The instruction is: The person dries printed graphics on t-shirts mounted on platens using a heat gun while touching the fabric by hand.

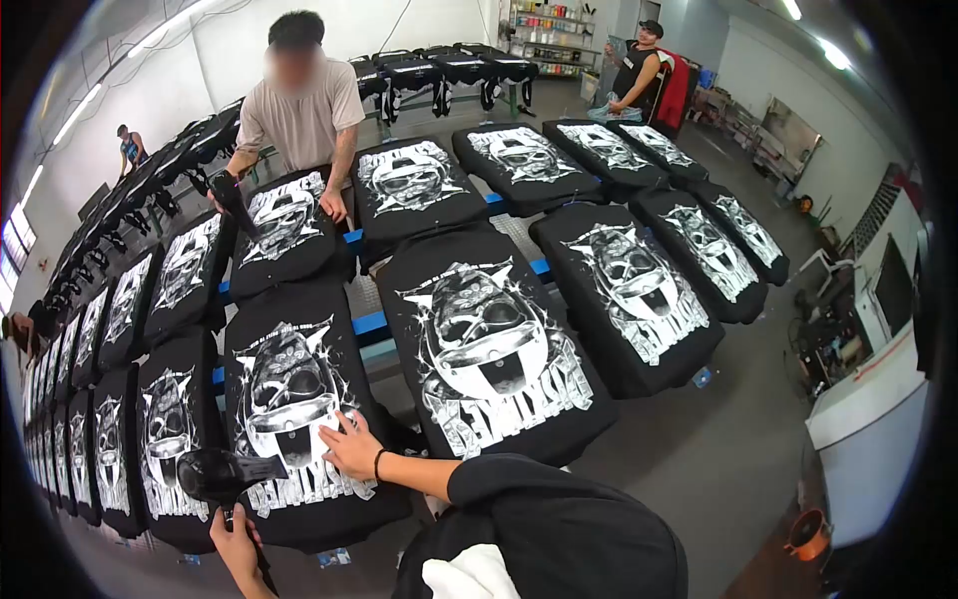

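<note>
My left hand (237,547) is wrapped round the handle of a black hair dryer (215,473), whose nozzle points right, over a black T-shirt (371,499) with a white and grey skull-and-helmet print (289,379). The shirt lies stretched flat on a board. My right hand (353,449), with a dark band at the wrist, rests with spread fingers on the lower right of that print. To the right is another printed black shirt (499,349). On the left stands one more shirt (172,429), partly hidden by the dryer.
Two rows of printed shirts run along a blue-railed table (369,323). Across it, a person (299,120) holds another hair dryer (232,205) over a shirt. Another person (639,75) stands at the back near shelves (549,40). An orange bucket (808,536) is at lower right.
</note>
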{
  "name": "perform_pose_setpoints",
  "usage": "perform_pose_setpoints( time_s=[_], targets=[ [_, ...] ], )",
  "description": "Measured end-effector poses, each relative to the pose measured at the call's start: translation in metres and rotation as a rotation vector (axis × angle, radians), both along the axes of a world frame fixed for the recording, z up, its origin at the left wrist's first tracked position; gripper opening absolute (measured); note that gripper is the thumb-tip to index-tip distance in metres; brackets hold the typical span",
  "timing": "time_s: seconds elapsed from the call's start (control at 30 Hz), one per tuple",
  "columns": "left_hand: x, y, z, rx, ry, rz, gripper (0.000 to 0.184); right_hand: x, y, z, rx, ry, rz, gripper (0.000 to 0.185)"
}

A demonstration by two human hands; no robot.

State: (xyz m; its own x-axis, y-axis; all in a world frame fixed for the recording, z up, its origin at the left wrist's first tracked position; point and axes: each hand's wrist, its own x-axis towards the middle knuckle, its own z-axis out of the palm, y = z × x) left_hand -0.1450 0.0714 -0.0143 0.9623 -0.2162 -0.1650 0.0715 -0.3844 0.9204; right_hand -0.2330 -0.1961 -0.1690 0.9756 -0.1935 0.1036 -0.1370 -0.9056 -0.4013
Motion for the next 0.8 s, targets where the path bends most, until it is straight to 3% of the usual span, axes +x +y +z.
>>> perform_pose_setpoints(
  time_s=[0.13, 0.23, 0.3, 0.33, 0.4, 0.5, 0.67, 0.8],
  targets=[
    [-0.052, -0.026, 0.012, -0.066, 0.01, -0.094, 0.039, -0.073, -0.029, 0.02, 0.132, -0.303, -0.122, 0.046],
    [-0.089, -0.039, 0.021, -0.153, 0.045, -0.269, 0.022, -0.153, -0.05, 0.029, 0.133, -0.452, -0.218, 0.039],
    [-0.118, -0.055, 0.028, -0.134, 0.048, -0.304, 0.018, -0.207, -0.072, 0.061, 0.248, -0.474, -0.231, 0.031],
    [-0.13, -0.063, 0.032, -0.122, 0.052, -0.337, 0.017, -0.226, -0.082, 0.048, 0.262, -0.561, -0.274, 0.027],
    [-0.151, -0.082, 0.036, -0.096, 0.017, -0.442, 0.015, -0.274, -0.102, 0.043, 0.117, -0.547, -0.428, 0.027],
    [-0.182, -0.114, 0.04, -0.106, 0.07, -0.512, 0.017, -0.329, -0.135, 0.046, 0.111, -0.475, -0.645, 0.029],
    [-0.238, -0.185, 0.051, -0.1, 0.16, -0.557, 0.021, -0.39, -0.196, 0.009, -0.026, -0.467, -0.762, 0.035],
    [-0.28, -0.25, 0.05, -0.057, 0.181, -0.625, 0.023, -0.415, -0.236, -0.005, 0.087, -0.354, -0.825, 0.046]
  ],
)
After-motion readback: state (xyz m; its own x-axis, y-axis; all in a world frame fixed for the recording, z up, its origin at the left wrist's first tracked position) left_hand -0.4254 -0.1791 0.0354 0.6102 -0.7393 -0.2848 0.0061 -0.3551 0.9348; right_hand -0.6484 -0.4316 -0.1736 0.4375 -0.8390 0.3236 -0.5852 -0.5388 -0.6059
